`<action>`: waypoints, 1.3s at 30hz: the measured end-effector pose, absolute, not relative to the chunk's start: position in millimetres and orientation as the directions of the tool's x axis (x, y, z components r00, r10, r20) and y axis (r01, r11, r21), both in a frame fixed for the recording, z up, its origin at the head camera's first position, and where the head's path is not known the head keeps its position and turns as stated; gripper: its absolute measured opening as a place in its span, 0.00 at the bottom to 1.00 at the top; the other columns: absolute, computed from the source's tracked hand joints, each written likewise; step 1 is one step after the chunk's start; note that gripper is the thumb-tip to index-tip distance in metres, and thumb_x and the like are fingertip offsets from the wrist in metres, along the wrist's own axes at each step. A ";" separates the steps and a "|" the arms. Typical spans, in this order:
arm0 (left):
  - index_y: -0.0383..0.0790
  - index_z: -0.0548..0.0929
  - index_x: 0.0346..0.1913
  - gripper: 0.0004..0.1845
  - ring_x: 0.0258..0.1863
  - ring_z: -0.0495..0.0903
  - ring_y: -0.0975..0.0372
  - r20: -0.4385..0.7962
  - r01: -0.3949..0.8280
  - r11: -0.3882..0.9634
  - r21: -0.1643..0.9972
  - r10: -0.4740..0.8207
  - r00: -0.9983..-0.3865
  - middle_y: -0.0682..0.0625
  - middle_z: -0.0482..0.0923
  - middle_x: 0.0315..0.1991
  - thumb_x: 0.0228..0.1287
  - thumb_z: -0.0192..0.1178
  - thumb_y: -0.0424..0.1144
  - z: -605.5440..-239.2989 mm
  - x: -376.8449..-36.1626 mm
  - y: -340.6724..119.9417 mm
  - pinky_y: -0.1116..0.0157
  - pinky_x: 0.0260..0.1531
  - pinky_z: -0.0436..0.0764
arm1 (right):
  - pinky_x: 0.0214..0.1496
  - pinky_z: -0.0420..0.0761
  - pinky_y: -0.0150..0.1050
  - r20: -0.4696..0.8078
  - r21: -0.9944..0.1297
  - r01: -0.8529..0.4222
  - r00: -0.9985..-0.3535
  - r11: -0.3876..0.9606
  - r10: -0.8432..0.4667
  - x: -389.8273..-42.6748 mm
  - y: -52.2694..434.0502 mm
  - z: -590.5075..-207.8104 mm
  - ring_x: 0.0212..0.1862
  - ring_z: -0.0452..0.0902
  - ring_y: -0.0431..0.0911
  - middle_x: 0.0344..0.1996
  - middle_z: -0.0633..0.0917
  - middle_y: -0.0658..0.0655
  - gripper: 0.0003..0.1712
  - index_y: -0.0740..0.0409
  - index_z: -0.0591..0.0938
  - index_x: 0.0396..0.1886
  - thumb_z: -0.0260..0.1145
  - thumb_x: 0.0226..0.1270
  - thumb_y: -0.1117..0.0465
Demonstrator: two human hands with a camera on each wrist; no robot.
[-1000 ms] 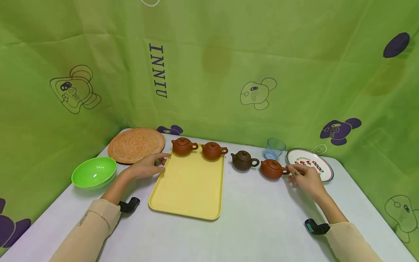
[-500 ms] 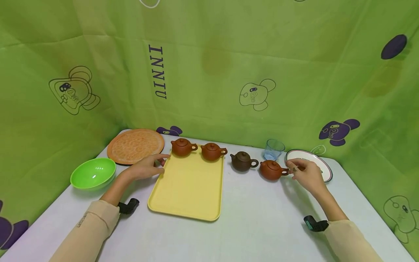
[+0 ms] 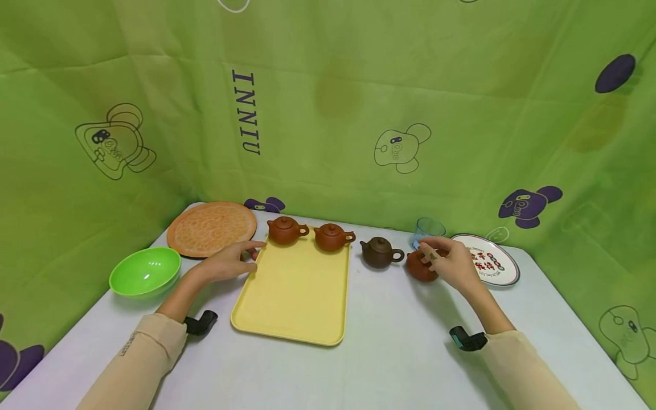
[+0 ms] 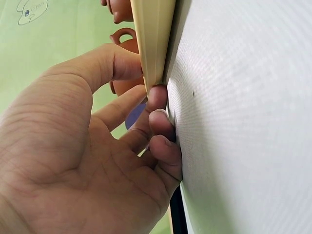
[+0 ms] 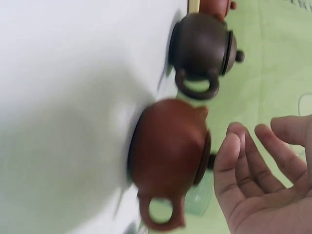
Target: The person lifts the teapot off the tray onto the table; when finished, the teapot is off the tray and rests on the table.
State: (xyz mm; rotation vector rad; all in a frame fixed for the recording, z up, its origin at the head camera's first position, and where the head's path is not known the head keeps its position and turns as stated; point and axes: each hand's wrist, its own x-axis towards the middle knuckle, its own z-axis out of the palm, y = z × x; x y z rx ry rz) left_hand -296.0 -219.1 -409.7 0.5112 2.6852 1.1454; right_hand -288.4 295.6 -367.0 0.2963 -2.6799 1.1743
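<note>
My left hand pinches the left rim of a yellow tray; in the left wrist view the thumb lies on the rim while fingertips tuck beneath its edge. Two reddish-brown teapots stand at the tray's far end. Over the rightmost reddish-brown teapot, my right hand hovers with fingers apart and slightly bent, holding nothing. The right wrist view has its fingertips close to the lid knob; whether they touch is unclear. Between tray and that teapot stands a dark brown teapot.
A blue glass is just behind the right teapot, partly hidden by my hand. An oval white plate with red print lies at the right. On the left are a green bowl and a round orange mat.
My right hand has left the teapot's handle and shifted left over its lid. The teapot stays in place. My left hand keeps its place at the tray.
</note>
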 end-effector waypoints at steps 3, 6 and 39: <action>0.29 0.69 0.77 0.36 0.41 0.71 0.57 -0.028 0.243 0.640 0.729 0.382 -0.924 0.39 0.77 0.51 0.66 0.62 0.33 -409.0 -295.5 -219.4 0.66 0.36 0.69 | 0.35 0.87 0.34 0.257 -0.731 -0.277 -0.958 0.624 -0.125 -291.6 281.8 -364.7 0.34 0.86 0.37 0.45 0.90 0.71 0.20 0.65 0.86 0.60 0.65 0.80 0.56; 0.30 0.69 0.77 0.36 0.41 0.72 0.57 -0.026 0.245 0.642 0.726 0.382 -0.924 0.39 0.78 0.51 0.66 0.62 0.33 -408.9 -294.8 -219.7 0.66 0.37 0.69 | 0.34 0.87 0.35 0.263 -0.754 -0.295 -0.954 0.587 -0.141 -296.4 268.4 -363.7 0.32 0.85 0.35 0.48 0.89 0.74 0.19 0.66 0.86 0.60 0.66 0.79 0.58; 0.32 0.69 0.78 0.36 0.43 0.73 0.56 -0.033 0.244 0.640 0.728 0.388 -0.921 0.40 0.78 0.52 0.66 0.62 0.33 -408.2 -295.3 -217.8 0.64 0.41 0.71 | 0.39 0.89 0.45 0.176 -0.829 -0.247 -0.967 0.502 -0.185 -323.4 174.4 -369.5 0.39 0.92 0.56 0.57 0.87 0.71 0.18 0.63 0.86 0.61 0.64 0.80 0.59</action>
